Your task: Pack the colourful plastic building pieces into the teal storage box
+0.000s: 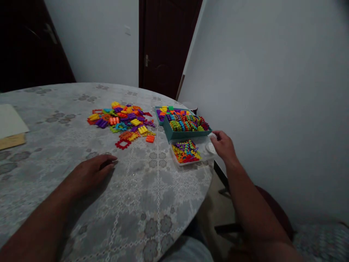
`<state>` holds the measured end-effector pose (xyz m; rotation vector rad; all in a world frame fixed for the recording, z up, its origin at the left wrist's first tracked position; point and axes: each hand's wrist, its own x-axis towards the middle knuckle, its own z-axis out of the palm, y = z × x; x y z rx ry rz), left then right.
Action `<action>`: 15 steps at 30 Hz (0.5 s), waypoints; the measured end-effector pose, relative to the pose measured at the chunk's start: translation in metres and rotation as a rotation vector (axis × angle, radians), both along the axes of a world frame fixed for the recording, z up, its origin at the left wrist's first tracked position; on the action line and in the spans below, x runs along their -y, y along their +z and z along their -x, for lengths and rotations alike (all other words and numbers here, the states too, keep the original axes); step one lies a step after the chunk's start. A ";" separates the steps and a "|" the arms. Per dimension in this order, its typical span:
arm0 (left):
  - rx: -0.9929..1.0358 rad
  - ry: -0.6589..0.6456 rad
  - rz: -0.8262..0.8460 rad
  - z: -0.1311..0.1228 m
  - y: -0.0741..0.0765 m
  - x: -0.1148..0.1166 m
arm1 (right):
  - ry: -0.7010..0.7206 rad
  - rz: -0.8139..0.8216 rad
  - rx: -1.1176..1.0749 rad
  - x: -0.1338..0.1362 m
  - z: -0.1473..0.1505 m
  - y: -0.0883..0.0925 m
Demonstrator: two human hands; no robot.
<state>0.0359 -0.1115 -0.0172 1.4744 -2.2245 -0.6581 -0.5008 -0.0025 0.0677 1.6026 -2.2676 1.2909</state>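
Observation:
My left hand (91, 173) rests on the tablecloth near the loose pile, holding nothing, with a gap between thumb and fingers. Over at the table's right edge, the fingers of my right hand (224, 146) are closed by a small white object (210, 147), partly hidden; what they grip is unclear. Beside it sits a clear plastic tray (177, 162) with small colourful pieces (188, 151) in its left part. Behind the tray, a teal box (188, 134) is packed with rows of gear-like plastic pieces (182, 123). Colourful interlocking plastic pieces (128, 118) lie heaped left of the boxes.
A teal lid or shallow tray (159, 115) with more pieces stands behind the box. White and brown sheets (12, 123) lie at the far left of the round table (152, 196). A wall (261, 91) rises close on the right, with dark furniture legs (229, 228) below.

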 end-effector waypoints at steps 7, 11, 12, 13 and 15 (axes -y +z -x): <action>0.069 -0.001 -0.008 -0.005 -0.008 0.006 | -0.178 -0.105 -0.050 -0.002 0.073 -0.009; 0.055 -0.002 -0.014 -0.004 -0.008 0.006 | -0.176 0.043 -0.004 -0.009 0.048 -0.011; 0.045 0.001 -0.018 -0.003 -0.006 0.005 | -0.138 0.081 0.018 -0.012 0.031 -0.011; 0.033 0.002 -0.020 -0.002 -0.004 0.002 | -0.079 0.103 0.049 -0.015 0.010 -0.011; 0.019 0.008 -0.006 0.001 0.003 -0.006 | 0.105 0.069 0.100 -0.022 -0.041 -0.010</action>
